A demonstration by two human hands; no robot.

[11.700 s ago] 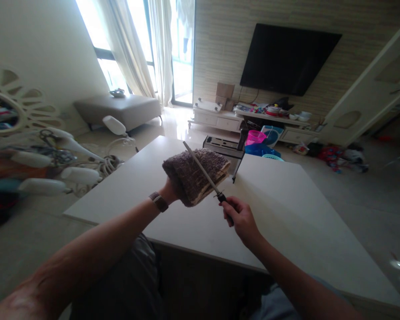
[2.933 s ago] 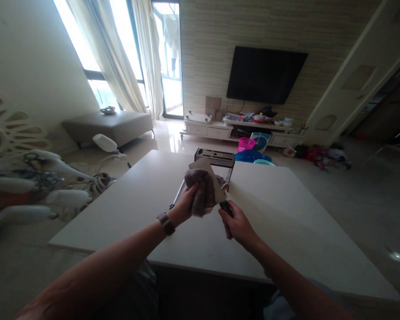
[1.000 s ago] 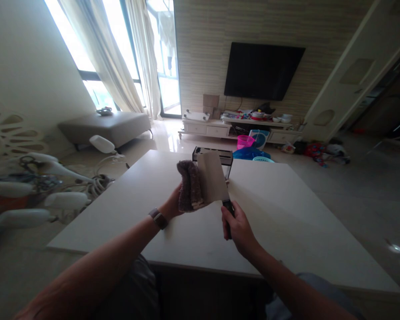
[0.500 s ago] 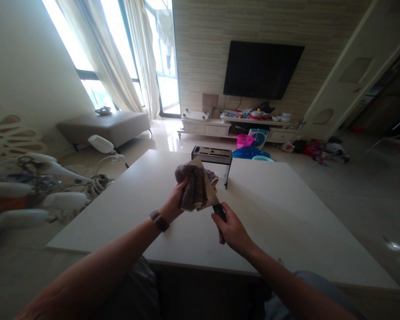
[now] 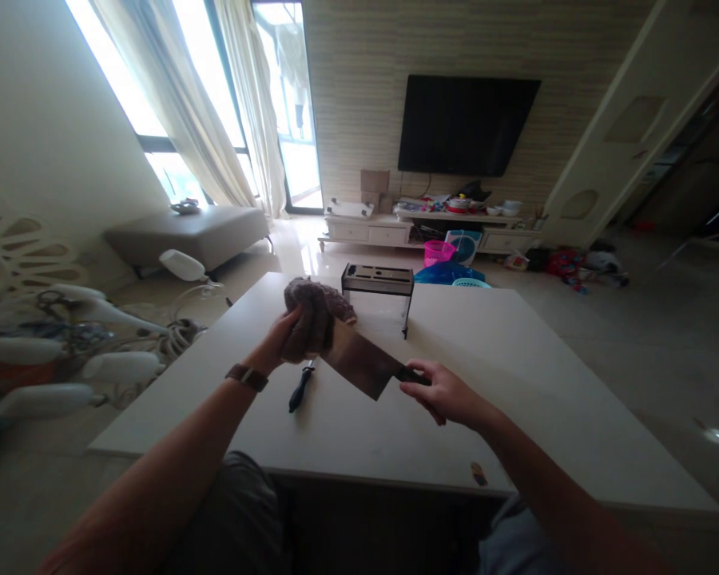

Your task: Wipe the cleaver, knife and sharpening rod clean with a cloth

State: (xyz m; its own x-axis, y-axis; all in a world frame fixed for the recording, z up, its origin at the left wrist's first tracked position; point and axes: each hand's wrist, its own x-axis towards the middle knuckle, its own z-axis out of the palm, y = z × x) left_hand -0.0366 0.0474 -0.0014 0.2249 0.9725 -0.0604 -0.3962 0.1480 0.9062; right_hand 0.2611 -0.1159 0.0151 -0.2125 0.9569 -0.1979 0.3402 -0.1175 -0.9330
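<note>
Over the white table (image 5: 455, 447), my right hand (image 5: 446, 391) grips the black handle of a cleaver (image 5: 363, 361), its broad blade pointing left. My left hand (image 5: 287, 331) clutches a fluffy grey-brown cloth (image 5: 311, 315), which is folded around the blade's far end and hides it. Below the cloth lies a dark-handled tool (image 5: 300, 389) on the tabletop, its upper part covered from view. Behind the cloth stands a knife block (image 5: 379, 278) with a slotted dark top and clear sides.
A small brown-yellow sticker-like piece (image 5: 478, 473) lies near the table's front edge. White lamp shades (image 5: 123, 363) and tubing crowd the left side. Beyond the table are a pink basket (image 5: 438, 252), a low white cabinet (image 5: 389, 231) and a grey bench (image 5: 197, 231).
My left hand and the cloth have shifted left, while my right hand has moved right. More of the cleaver's blade is uncovered, and the dark-handled tool has come into view.
</note>
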